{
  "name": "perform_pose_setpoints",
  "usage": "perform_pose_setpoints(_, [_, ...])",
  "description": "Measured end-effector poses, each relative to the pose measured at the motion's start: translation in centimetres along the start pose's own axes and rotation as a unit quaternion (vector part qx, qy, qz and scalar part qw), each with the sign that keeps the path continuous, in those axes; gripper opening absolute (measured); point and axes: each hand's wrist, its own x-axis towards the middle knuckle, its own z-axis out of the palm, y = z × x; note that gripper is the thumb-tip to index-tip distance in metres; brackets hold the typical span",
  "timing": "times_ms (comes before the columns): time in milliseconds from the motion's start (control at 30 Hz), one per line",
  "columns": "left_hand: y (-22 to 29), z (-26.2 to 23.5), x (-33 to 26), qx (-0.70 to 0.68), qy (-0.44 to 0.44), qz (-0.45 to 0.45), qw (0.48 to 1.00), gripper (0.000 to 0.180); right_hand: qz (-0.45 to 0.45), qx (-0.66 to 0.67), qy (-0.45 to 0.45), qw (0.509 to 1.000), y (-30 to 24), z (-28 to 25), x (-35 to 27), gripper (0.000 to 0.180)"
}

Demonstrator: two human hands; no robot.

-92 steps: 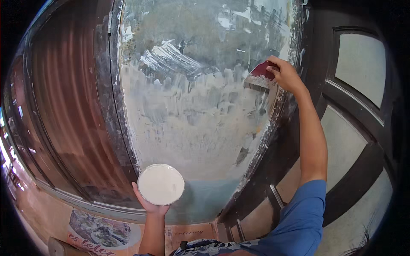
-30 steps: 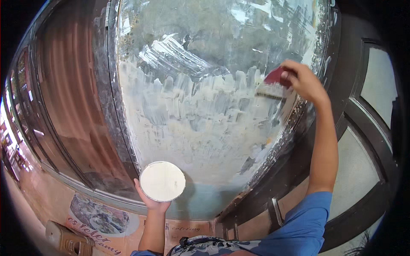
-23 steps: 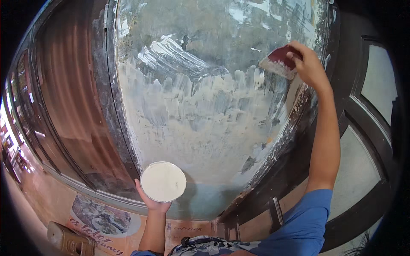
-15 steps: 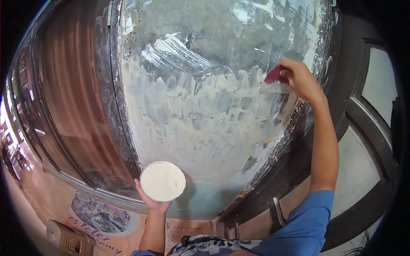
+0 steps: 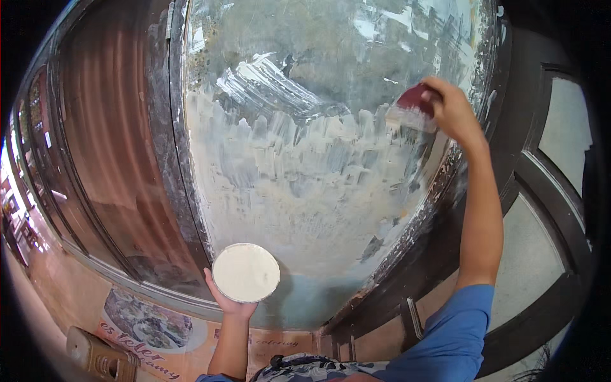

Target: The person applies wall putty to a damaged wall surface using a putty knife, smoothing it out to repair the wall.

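Swinging back down from its higher spot, the red-handled scraper (image 5: 412, 109) is pinched by the right hand (image 5: 453, 111) near the glass pane's (image 5: 305, 191) right edge, so another putty pass looks underway, while the white putty dish (image 5: 245, 272) is cupped in the left hand (image 5: 228, 299) at the bottom edge.

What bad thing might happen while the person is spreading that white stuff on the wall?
The round white bowl sits on the left hand with only fingers under it, so it might tip and spill. The right hand presses the red-handled scraper close to the dark frame, so white paste may smear onto it. The upper wall is bare grey, so the coat may end up patchy.
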Motion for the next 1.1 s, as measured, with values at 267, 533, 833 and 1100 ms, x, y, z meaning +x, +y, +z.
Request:
perform_pose_setpoints(267, [0.7, -0.2, -0.3, -0.003, 0.02, 0.01, 1.0, 0.08, 0.056, 0.083, -0.081, 0.992, -0.3, -0.7, -2.1, 0.019])
perform_pose_setpoints(533, [0.2, 0.0, 0.2, 0.003, 0.0, 0.003, 1.0, 0.081, -0.042, 0.006, 0.124, 0.991, 0.1, -1.5, -0.4, 0.021])
perform_pose_setpoints(833, [0.2, -0.1, -0.2, 0.012, 0.007, 0.015, 1.0, 0.078, -0.048, 0.026, 0.03, 0.998, 0.3, 0.7, -1.6, 0.021])
perform_pose_setpoints(1100, [0.3, 0.0, -0.6, 0.007, 0.019, 0.013, 1.0, 0.079, 0.039, 0.115, 0.024, 0.992, -0.1, -1.4, -1.9, 0.022])
